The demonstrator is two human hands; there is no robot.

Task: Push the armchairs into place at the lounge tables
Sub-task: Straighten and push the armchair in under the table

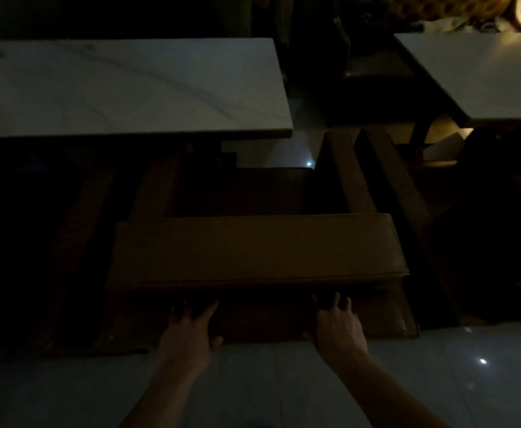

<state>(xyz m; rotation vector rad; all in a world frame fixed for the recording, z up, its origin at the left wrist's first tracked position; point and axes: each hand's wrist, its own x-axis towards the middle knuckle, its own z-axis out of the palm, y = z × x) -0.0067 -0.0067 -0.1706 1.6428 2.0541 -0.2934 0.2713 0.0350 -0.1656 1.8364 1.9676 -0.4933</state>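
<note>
**Both hands on the back of the brown armchair**

We see a dim lounge from above. A brown armchair [253, 248] stands in the near middle, its padded backrest towards us and its seat facing the white marble-topped table [129, 88] at the far left. The front of the seat lies just under the near right corner of that tabletop, and the armrests run away from us on either side.

Our left hand [191, 325] and right hand [336, 322] are well apart, both laid against the back panel of the chair just below the cushion's lower edge. The fingers [339, 301] of each spread and reach up into the shadow under the cushion; we cannot tell whether they curl around an edge there or only press flat.

A second white table [484, 81] stands at the far right, with another dark chair [376, 88] in the gap between the two tables. The pale tiled floor [438, 381] near us shows a few small light reflections.
</note>
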